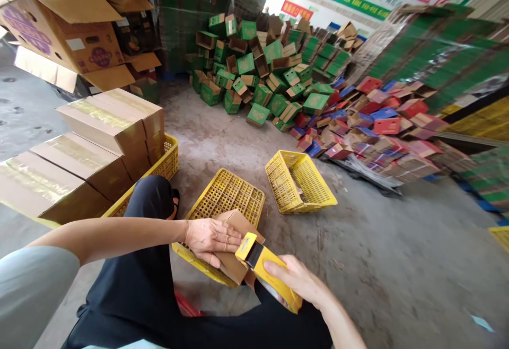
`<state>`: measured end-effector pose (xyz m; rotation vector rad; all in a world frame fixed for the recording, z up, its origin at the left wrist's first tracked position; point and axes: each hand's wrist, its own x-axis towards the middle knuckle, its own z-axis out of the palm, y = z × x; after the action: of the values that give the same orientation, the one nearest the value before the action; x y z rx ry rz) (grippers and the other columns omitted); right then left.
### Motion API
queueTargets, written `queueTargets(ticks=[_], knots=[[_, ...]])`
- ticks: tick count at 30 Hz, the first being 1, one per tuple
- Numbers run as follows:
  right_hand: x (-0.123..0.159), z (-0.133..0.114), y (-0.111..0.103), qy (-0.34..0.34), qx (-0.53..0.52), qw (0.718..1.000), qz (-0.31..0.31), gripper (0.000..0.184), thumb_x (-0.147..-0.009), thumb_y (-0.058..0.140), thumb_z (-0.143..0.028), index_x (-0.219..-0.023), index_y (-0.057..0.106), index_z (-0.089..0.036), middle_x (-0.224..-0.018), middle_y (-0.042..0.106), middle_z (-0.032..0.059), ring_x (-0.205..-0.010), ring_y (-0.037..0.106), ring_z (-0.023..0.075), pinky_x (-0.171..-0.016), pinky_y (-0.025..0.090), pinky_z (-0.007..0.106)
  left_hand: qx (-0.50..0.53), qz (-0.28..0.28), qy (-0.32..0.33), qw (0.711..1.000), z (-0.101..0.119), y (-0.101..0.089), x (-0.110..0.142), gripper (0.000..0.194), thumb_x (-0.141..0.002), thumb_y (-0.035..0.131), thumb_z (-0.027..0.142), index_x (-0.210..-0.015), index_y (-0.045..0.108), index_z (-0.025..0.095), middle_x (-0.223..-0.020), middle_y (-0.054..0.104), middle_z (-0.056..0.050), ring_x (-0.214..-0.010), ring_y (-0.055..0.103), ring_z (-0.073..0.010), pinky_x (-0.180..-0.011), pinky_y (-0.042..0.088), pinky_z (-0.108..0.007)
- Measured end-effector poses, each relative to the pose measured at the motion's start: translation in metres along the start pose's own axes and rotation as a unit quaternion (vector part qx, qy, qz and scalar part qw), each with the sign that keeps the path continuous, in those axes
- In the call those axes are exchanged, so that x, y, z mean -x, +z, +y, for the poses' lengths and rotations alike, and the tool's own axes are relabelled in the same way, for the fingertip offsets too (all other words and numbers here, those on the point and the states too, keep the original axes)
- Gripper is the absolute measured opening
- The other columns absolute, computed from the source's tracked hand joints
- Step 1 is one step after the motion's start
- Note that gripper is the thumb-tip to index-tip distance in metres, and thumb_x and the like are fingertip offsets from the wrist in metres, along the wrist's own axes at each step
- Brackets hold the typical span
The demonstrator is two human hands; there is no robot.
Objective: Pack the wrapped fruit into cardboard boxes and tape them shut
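Observation:
A small brown cardboard box (pixel 236 221) rests on an upturned yellow plastic crate (pixel 234 190) between my knees. My left hand (pixel 212 236) lies flat across the top of the box, its fingers stretched out. In my right hand (pixel 298 280) is a yellow tape dispenser (pixel 274 275), gripped around its body. The dispenser's dark front end meets the near right edge of the box. Whether tape is stuck to the box there, I cannot tell.
Left of my leg, several taped cartons (pixel 71 153) fill a long yellow crate (pixel 172 153). Another yellow crate (pixel 282 184) stands ahead on the floor. Piles of green boxes (pixel 258 113) and red and blue boxes (pixel 385 125) lie beyond. Large open cartons (pixel 91 44) are stacked at the back left.

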<state>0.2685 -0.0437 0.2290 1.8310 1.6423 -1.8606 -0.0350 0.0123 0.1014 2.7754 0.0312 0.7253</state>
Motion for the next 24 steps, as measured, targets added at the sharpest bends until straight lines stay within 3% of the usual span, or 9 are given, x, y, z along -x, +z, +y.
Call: queueTargets(ticks=[7,13,18,24], knots=[[-0.003,0.007,-0.012,0.006,0.007,1.0,-0.007,0.067,-0.076,0.066,-0.085,-0.087,0.063,-0.019,-0.061,0.068,0.0003,-0.052,0.067,0.0174,-0.048,0.053,0.024,-0.024,0.036,0.008,0.999,-0.012,0.017,0.005,0.071,-0.106,0.043,0.058,-0.152,0.054,0.005,-0.153,0.057,-0.02,-0.153,0.044,-0.0285,-0.129,0.033,-0.04],[0.001,0.011,-0.019,-0.005,0.009,1.0,0.022,0.068,-0.075,0.066,-0.086,-0.09,0.063,-0.02,-0.061,0.068,-0.0005,-0.051,0.067,0.018,-0.046,0.052,0.024,-0.013,0.078,-0.002,0.997,-0.021,0.01,0.019,0.072,-0.103,0.051,0.057,-0.154,0.05,0.006,-0.151,0.058,-0.022,-0.149,0.048,-0.0302,-0.126,0.038,-0.043],[-0.003,0.007,-0.018,0.006,0.019,0.999,0.028,0.068,-0.075,0.066,-0.086,-0.09,0.061,-0.019,-0.058,0.07,0.001,-0.051,0.068,0.0189,-0.047,0.053,0.024,0.005,0.058,-0.021,0.998,-0.014,-0.003,0.02,0.084,-0.098,0.053,0.068,-0.158,0.045,0.009,-0.152,0.058,-0.021,-0.147,0.051,-0.0333,-0.122,0.041,-0.044],[0.0,0.009,-0.027,0.03,0.038,0.998,0.033,0.07,-0.073,0.067,-0.088,-0.09,0.06,-0.02,-0.056,0.069,0.0007,-0.05,0.068,0.0184,-0.045,0.052,0.023,-0.006,0.008,-0.029,1.0,-0.007,-0.011,-0.001,0.088,-0.092,0.057,0.076,-0.156,0.051,0.016,-0.152,0.059,-0.018,-0.134,0.061,-0.0354,-0.113,0.045,-0.044]])
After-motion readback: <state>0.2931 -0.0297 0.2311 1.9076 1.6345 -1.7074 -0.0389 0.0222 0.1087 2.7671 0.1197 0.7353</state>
